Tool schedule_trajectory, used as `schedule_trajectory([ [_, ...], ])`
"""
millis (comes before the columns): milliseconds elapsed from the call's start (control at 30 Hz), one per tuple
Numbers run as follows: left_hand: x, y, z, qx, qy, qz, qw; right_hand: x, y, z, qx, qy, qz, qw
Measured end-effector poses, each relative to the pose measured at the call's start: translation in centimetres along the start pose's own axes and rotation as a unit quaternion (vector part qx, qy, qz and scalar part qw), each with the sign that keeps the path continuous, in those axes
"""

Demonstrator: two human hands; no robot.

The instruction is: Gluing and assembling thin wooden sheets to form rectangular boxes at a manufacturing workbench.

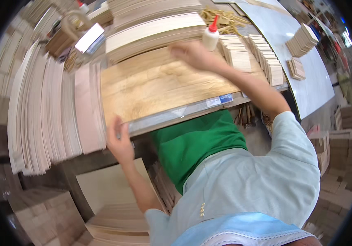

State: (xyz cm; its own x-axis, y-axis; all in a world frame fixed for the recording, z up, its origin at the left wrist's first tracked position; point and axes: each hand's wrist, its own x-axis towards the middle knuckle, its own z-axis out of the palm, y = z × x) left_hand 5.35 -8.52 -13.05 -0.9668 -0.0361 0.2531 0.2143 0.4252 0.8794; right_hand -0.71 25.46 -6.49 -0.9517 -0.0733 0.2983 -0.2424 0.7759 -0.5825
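A wide wooden board (159, 88) lies flat on the workbench in front of me. My left hand (119, 141) is at the board's near left corner, beside the stacked thin wood sheets (87, 108). Its fingers are apart and I see nothing in them. Over the far part of the board is my right hand (192, 55), smeared by motion, so its fingers and anything in them cannot be made out. Just beyond it stands a white glue bottle (210, 39) with a red nozzle. Small wooden blocks (235, 55) are lined up right of the bottle.
Stacked wooden panels (159, 30) run along the back of the bench. Yellowish strips (225, 20) lie in a heap behind the bottle. At the right, a pale table (307, 86) carries small wood piles (303, 40). Boxes (46, 213) and more panels (118, 223) stand below the bench.
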Motion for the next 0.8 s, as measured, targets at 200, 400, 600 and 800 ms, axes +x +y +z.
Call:
schedule_trajectory([
  [200, 19.4, 3.9, 6.3, 0.163, -0.067, 0.147, 0.973, 8.7, 9.8, -11.8, -0.125, 0.18, 0.003, 0.976],
  [400, 23.7, 3.0, 9.9, 0.259, -0.032, 0.251, 0.932, 2.3, 14.7, -13.6, -0.009, 0.246, -0.057, 0.968],
  [600, 25.9, 0.2, 10.6, 0.121, -0.061, 0.007, 0.991, 0.0, 18.2, -12.1, 0.181, 0.105, 0.153, 0.966],
  [800, 27.8, -2.1, 9.9, 0.092, -0.114, -0.005, 0.989, 6.7, 18.3, -11.1, 0.197, -0.016, 0.289, 0.937],
])
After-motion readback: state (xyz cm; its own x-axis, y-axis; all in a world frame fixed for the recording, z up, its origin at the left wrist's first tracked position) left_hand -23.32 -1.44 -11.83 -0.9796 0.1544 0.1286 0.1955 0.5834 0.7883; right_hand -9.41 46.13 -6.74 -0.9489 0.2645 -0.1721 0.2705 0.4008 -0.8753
